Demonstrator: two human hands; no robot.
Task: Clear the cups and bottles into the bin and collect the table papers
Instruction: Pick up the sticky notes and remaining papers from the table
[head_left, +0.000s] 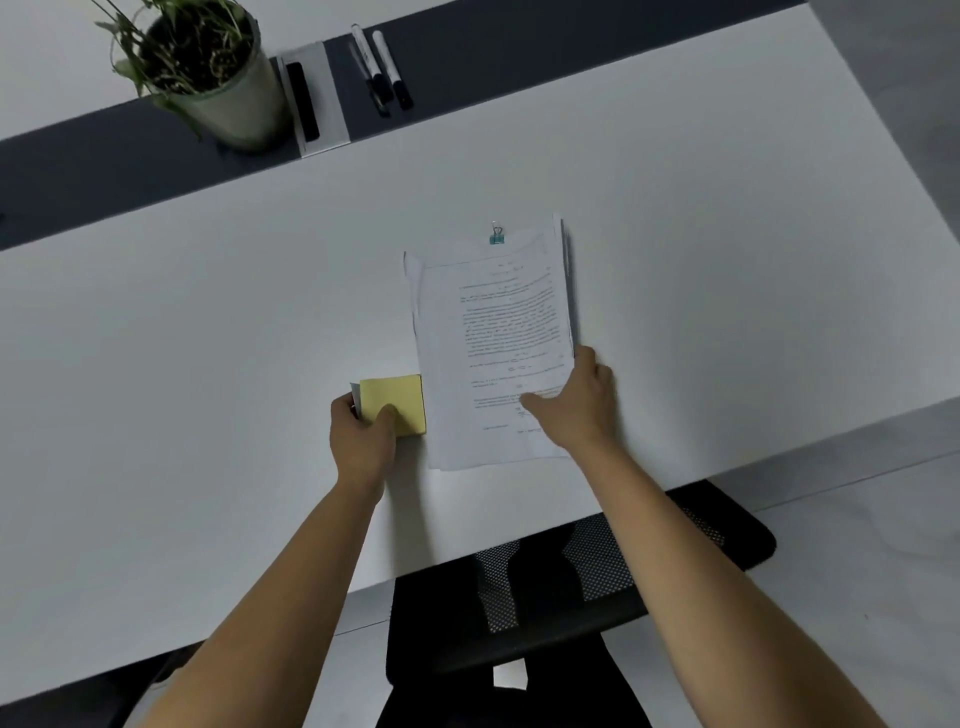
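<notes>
On table (208, 364): L hand (363, 431) grips sticky pad (395, 396), R hand (576, 400) grips papers (488, 332).

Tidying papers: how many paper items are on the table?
2: clipped printed stack held by the right hand; yellow sticky pad gripped by the left hand, beside it. More may be hidden.

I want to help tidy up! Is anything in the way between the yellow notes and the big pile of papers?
Nothing visible is. The left hand grips the yellow notes right beside the paper pile, which the right hand holds.
</notes>
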